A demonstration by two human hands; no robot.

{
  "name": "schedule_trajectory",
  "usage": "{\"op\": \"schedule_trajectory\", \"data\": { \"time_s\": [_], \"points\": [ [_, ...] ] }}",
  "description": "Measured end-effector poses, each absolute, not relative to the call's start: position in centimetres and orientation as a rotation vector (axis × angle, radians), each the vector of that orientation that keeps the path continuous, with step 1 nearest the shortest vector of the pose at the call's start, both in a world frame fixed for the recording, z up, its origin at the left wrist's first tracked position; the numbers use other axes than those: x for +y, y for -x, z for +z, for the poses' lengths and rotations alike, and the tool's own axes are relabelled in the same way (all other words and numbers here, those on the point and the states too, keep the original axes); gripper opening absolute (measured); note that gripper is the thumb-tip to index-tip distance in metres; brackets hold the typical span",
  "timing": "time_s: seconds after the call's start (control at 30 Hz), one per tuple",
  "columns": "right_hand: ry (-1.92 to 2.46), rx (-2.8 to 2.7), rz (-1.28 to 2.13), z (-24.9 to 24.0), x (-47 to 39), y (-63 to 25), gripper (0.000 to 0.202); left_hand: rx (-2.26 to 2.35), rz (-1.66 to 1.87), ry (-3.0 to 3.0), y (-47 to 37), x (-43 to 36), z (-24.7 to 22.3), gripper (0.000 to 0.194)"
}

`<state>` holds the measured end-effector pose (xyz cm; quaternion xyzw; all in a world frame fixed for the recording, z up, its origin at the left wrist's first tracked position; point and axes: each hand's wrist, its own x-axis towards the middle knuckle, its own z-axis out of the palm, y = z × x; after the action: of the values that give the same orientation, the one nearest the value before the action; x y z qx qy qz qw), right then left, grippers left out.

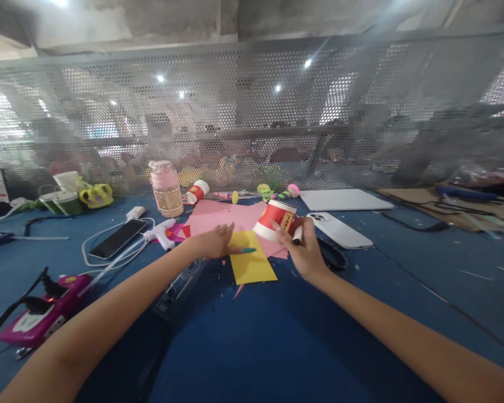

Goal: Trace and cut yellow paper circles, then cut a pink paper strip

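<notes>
My right hand (308,252) grips a red and white paper cup (273,218), which is tilted, along with a black and white marker (297,235). A yellow paper sheet (254,266) lies over pink paper (218,212) on the blue table. Over the left edge of the yellow sheet is my left hand (214,242), its fingers apart. A slim teal piece (248,250) shows at one fingertip; whether it is a nail or a separate object is unclear.
A glue gun (164,234), black phone (118,239) and magenta power strip (46,313) are at left, with cables. A pink bottle (167,189) and second cup (197,191) stand and lie behind. At right are a white phone (340,230) and white sheet (346,200).
</notes>
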<state>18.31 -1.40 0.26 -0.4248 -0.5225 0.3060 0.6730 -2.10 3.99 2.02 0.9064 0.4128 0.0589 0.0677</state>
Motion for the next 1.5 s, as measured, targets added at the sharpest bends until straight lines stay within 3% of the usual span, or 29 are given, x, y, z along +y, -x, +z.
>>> {"op": "schedule_trajectory", "data": {
  "time_s": [0.2,0.33,0.5,0.67,0.87,1.1,1.5],
  "points": [
    [1.017,-1.326,0.591,-0.9,-0.8,-18.4,0.047,1.548,0.233,-2.651,2.3,4.8,1.0,0.068],
    [1.019,-1.439,0.592,-1.0,-0.9,-18.4,0.051,1.269,0.480,-2.531,2.3,4.8,1.1,0.064],
    [0.969,-1.496,0.781,-0.7,-1.4,-18.1,0.061,0.610,0.772,-2.269,0.6,3.5,2.6,0.078],
    [0.966,-1.526,0.877,-0.9,-1.6,-18.0,0.065,0.664,0.890,-2.113,-1.0,1.9,3.4,0.069],
    [0.659,-1.427,0.897,-0.4,-1.3,-19.0,0.053,0.739,0.985,-1.986,-0.4,1.7,3.9,0.066],
    [0.703,-1.323,0.615,-0.4,-0.3,-20.1,0.040,0.728,0.873,-1.834,-0.5,0.8,2.0,0.056],
    [0.717,-1.389,0.627,-0.7,-0.4,-20.1,0.041,0.551,0.857,-1.693,-0.3,1.1,1.0,0.057]
  ]
}}
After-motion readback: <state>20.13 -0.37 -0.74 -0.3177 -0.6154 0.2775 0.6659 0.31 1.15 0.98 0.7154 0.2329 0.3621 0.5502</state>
